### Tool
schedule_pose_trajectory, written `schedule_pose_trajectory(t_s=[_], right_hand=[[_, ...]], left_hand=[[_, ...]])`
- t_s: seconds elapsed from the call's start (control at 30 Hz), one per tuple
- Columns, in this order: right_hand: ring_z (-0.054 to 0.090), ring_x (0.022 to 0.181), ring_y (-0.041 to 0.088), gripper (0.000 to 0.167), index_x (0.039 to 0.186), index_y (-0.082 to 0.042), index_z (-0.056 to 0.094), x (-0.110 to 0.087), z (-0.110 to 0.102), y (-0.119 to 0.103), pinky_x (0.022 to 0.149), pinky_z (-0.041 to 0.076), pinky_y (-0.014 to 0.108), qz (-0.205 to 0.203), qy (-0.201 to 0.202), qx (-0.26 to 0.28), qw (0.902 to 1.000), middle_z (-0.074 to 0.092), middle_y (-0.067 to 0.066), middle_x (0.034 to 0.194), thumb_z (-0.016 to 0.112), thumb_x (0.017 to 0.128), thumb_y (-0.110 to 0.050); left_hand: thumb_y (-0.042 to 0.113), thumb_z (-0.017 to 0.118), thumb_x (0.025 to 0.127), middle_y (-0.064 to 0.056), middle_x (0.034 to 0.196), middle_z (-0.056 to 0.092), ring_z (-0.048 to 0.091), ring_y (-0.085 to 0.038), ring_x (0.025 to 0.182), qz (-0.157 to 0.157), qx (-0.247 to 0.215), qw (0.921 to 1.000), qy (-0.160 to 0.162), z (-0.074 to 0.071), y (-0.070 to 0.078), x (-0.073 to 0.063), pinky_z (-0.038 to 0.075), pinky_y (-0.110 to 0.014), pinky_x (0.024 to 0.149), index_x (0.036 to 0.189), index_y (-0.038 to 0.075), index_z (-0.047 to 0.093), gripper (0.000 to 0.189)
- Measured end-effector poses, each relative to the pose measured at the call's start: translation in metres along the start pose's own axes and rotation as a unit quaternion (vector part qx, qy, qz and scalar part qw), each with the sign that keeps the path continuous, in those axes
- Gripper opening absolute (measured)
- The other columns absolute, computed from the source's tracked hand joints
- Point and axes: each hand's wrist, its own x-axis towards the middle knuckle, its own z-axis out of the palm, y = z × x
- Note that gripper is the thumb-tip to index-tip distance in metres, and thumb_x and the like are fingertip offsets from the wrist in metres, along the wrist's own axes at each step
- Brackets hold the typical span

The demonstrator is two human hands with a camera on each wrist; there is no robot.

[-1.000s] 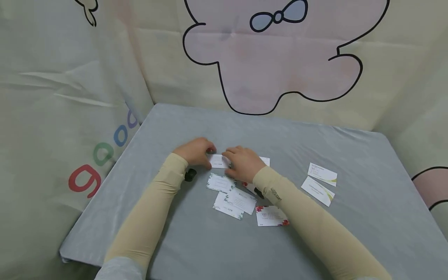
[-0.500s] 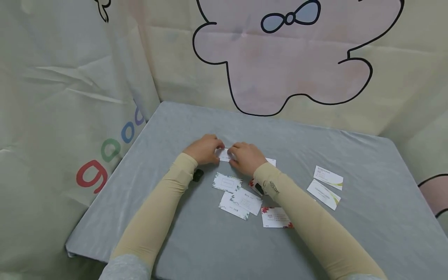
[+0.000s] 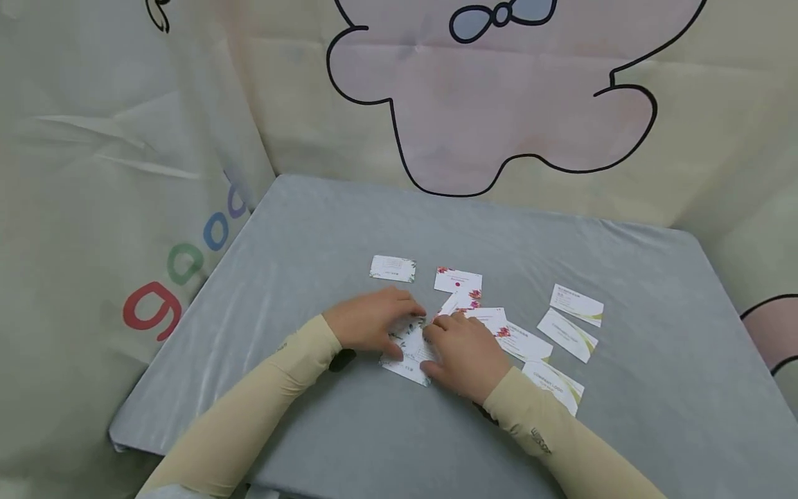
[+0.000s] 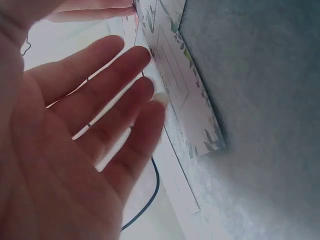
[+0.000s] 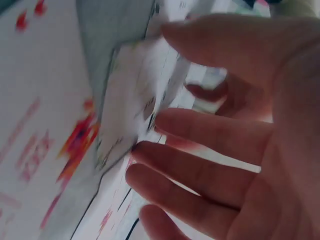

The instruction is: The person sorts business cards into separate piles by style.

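Several white business cards with green leaf borders (image 3: 405,367) lie in an overlapping group between my two hands. My left hand (image 3: 377,319) is at their left side, its thumb and fingers spread. In the left wrist view the fingers (image 4: 135,135) are nearly straight beside a leaf-bordered card (image 4: 185,95). My right hand (image 3: 467,357) is over the group's right side. The right wrist view has its fingers (image 5: 200,175) extended loosely beside a blurred white card (image 5: 127,95); contact is unclear. One leaf card (image 3: 393,269) lies apart, farther back.
Red-flower cards (image 3: 458,280) lie behind and under my right hand. To the right are several cards with green-yellow corners (image 3: 567,335), some partly covered by my right arm. A grey cloth covers the table (image 3: 312,242); printed curtains (image 3: 499,125) stand behind it.
Both hands have left the leaf card at the back and come nearer to me, over the other leaf cards. Cards on the right that my arm covered now show.
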Motion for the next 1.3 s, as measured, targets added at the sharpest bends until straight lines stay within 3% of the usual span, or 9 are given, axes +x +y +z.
schedule_pose_trajectory(t_s=[0.27, 0.43, 0.57, 0.67, 0.77, 0.93, 1.0, 1.13, 1.3], right_hand=[[0.065, 0.093, 0.026, 0.026, 0.097, -0.013, 0.073, 0.001, 0.0, -0.009, 0.078, 0.054, 0.042, -0.014, 0.011, -0.026, 0.9995, 0.069, 0.001, 0.094, 0.087, 0.085, -0.03], [0.066, 0.094, 0.026, 0.026, 0.099, -0.012, 0.074, 0.001, -0.002, -0.007, 0.082, 0.056, 0.043, -0.009, 0.007, -0.022, 0.9997, 0.069, 0.002, 0.095, 0.088, 0.086, -0.03], [0.066, 0.096, 0.027, 0.032, 0.107, -0.01, 0.073, 0.0, -0.004, -0.006, 0.085, 0.057, 0.044, -0.007, 0.007, -0.012, 0.9999, 0.071, 0.003, 0.098, 0.089, 0.085, -0.029], [0.069, 0.101, 0.028, 0.046, 0.122, -0.008, 0.071, 0.004, -0.008, -0.002, 0.089, 0.058, 0.045, 0.004, 0.007, 0.005, 1.0, 0.075, 0.005, 0.109, 0.088, 0.086, -0.029], [0.072, 0.109, 0.032, 0.058, 0.138, -0.005, 0.066, 0.025, -0.017, 0.009, 0.092, 0.06, 0.048, 0.023, 0.006, 0.018, 0.9996, 0.077, 0.011, 0.122, 0.087, 0.089, -0.03], [0.066, 0.134, 0.034, 0.063, 0.148, -0.006, 0.062, 0.087, -0.023, 0.034, 0.109, 0.056, 0.049, 0.043, -0.008, 0.032, 0.9985, 0.069, 0.015, 0.143, 0.085, 0.094, -0.03], [0.063, 0.139, 0.033, 0.065, 0.151, -0.006, 0.06, 0.106, -0.017, 0.04, 0.115, 0.052, 0.047, 0.046, -0.031, 0.046, 0.9974, 0.065, 0.015, 0.149, 0.084, 0.096, -0.031], [0.064, 0.138, 0.032, 0.063, 0.151, -0.005, 0.06, 0.133, 0.005, 0.042, 0.117, 0.051, 0.045, 0.04, -0.082, 0.059, 0.9941, 0.065, 0.015, 0.15, 0.08, 0.097, -0.03], [0.064, 0.136, 0.034, 0.051, 0.141, -0.004, 0.068, 0.143, 0.017, 0.042, 0.116, 0.051, 0.047, 0.037, -0.059, 0.053, 0.9962, 0.07, 0.014, 0.14, 0.08, 0.097, -0.028]], left_hand=[[0.014, 0.088, 0.086, 0.003, 0.129, 0.071, 0.059, -0.015, 0.121, 0.02, -0.011, 0.9996, 0.017, 0.002, 0.0, -0.007, 0.052, -0.032, 0.105, 0.143, 0.013, 0.068, 0.061], [0.016, 0.087, 0.084, 0.003, 0.118, 0.068, 0.055, -0.015, 0.116, 0.013, -0.008, 0.9998, 0.016, 0.0, 0.003, -0.005, 0.052, -0.029, 0.097, 0.138, 0.016, 0.071, 0.056], [0.015, 0.088, 0.08, 0.0, 0.112, 0.062, 0.05, -0.015, 0.111, -0.001, -0.018, 0.9997, 0.019, 0.0, 0.004, -0.008, 0.05, -0.026, 0.087, 0.132, 0.014, 0.074, 0.054], [0.017, 0.086, 0.08, -0.002, 0.114, 0.058, 0.048, -0.016, 0.109, -0.011, -0.02, 0.9993, 0.03, -0.007, -0.003, -0.011, 0.049, -0.026, 0.086, 0.132, 0.013, 0.073, 0.054], [0.018, 0.084, 0.082, -0.004, 0.123, 0.058, 0.051, -0.018, 0.113, -0.032, -0.02, 0.998, 0.05, -0.024, -0.018, -0.008, 0.05, -0.03, 0.093, 0.136, 0.012, 0.07, 0.057], [0.013, 0.086, 0.086, -0.009, 0.139, 0.059, 0.058, -0.026, 0.122, -0.093, -0.033, 0.991, 0.091, -0.056, -0.053, 0.011, 0.052, -0.042, 0.104, 0.141, 0.011, 0.067, 0.059], [0.014, 0.085, 0.088, -0.011, 0.142, 0.06, 0.058, -0.027, 0.124, -0.107, -0.027, 0.99, 0.088, -0.057, -0.064, 0.018, 0.051, -0.044, 0.107, 0.143, 0.01, 0.067, 0.058], [0.014, 0.083, 0.088, -0.013, 0.142, 0.061, 0.058, -0.028, 0.126, -0.121, -0.03, 0.9899, 0.067, -0.045, -0.087, 0.022, 0.049, -0.042, 0.11, 0.147, 0.009, 0.065, 0.061], [0.012, 0.082, 0.086, -0.012, 0.138, 0.059, 0.055, -0.027, 0.125, -0.124, -0.045, 0.9873, 0.088, -0.039, -0.098, 0.024, 0.049, -0.042, 0.109, 0.148, 0.008, 0.063, 0.065]])
